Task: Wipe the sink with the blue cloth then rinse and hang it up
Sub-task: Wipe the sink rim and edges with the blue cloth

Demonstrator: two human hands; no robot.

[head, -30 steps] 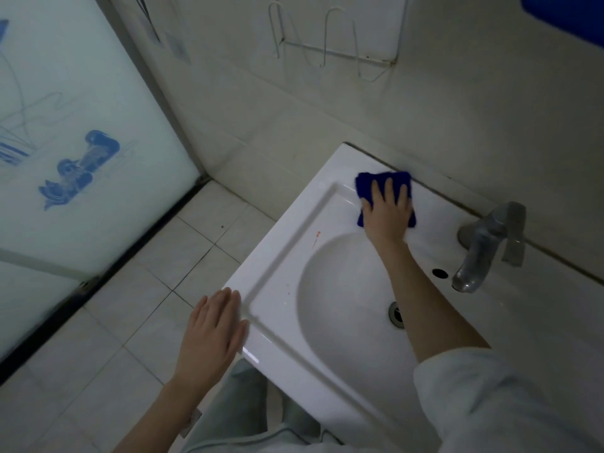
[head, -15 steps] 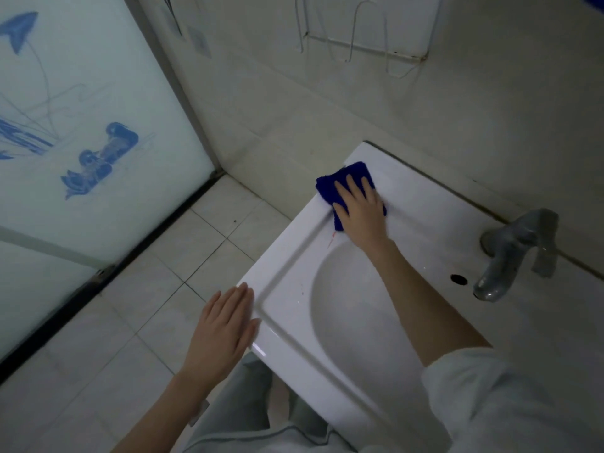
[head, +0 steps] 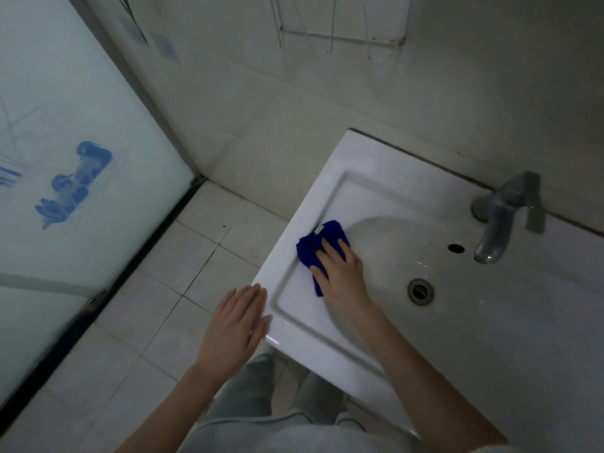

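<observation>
Working hand: your right hand lies palm-down on the blue cloth. The fingers are fairly straight and slightly spread, pressing the cloth to the porcelain rather than clutching it.
Cloth position: it is bunched under your fingers on the left inner slope of the sink, where the flat ledge drops into the bowl. A strip of it shows beside the heel of your palm.
Label: a small white tag sticks out at the cloth's far edge. Any print on it is too small to read.
Free hand: your left hand is flat, fingers straight and close together, and holds nothing. It is at the sink's near-left corner and may touch the rim, but the angle does not settle it.
Fittings: a grey metal tap stands on the back ledge to your right, its spout over the bowl. The overflow hole is just beside the spout, and the drain is nearer you.
Markings nearby: the frosted glass door on your left carries a blue figure, which is blurred, with no letters that can be made out.
Wall: a wire rack with thin hooks is fixed above the sink.
Floor: pale floor tiles run between the door and the sink.
</observation>
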